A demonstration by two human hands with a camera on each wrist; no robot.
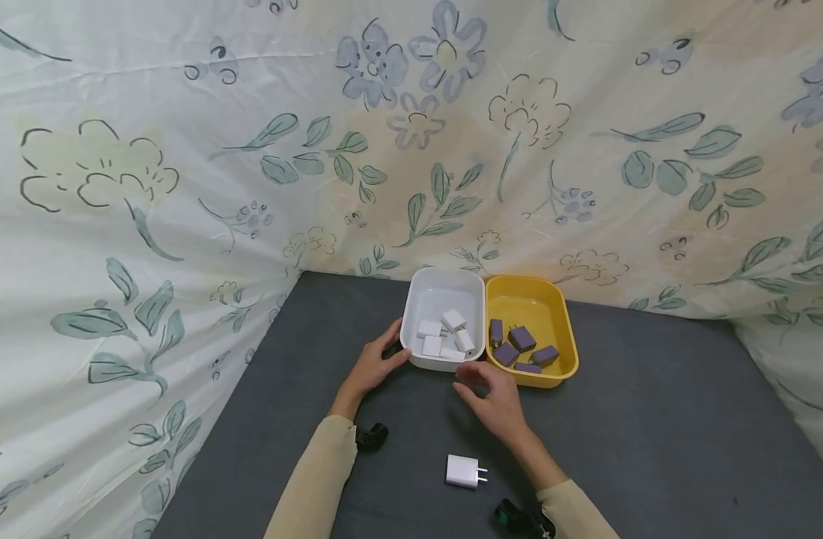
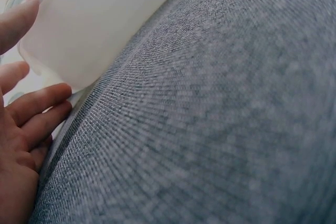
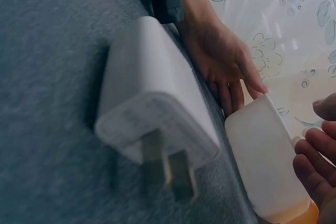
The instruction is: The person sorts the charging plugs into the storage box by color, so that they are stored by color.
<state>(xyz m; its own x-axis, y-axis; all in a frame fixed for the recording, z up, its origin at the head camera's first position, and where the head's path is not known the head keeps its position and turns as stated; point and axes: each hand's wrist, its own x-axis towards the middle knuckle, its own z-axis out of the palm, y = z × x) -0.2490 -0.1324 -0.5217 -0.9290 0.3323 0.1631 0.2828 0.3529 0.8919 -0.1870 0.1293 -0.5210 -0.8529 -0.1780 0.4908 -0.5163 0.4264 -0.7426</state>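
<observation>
A white plastic bin point(image 1: 441, 296) holds several white charger plugs point(image 1: 454, 321). At its left front corner is my left hand point(image 1: 371, 370), with fingers extended along the bin's side and the thumb near the rim. My right hand point(image 1: 495, 397) hovers by the bin's front right corner, fingers loosely bent, nothing between them; whether it touches the bin I cannot tell. A single white charger plug point(image 1: 462, 471) lies on the grey cloth between my forearms, prongs pointing right. It looms large in the right wrist view, its two metal prongs point(image 3: 153, 158) toward the camera.
A yellow bin point(image 1: 542, 299) stands against the white bin's right side, with several purple charger plugs point(image 1: 522, 338) inside. Dark grey cloth point(image 1: 654, 419) covers the table. A floral curtain point(image 1: 411, 150) hangs behind and at the left.
</observation>
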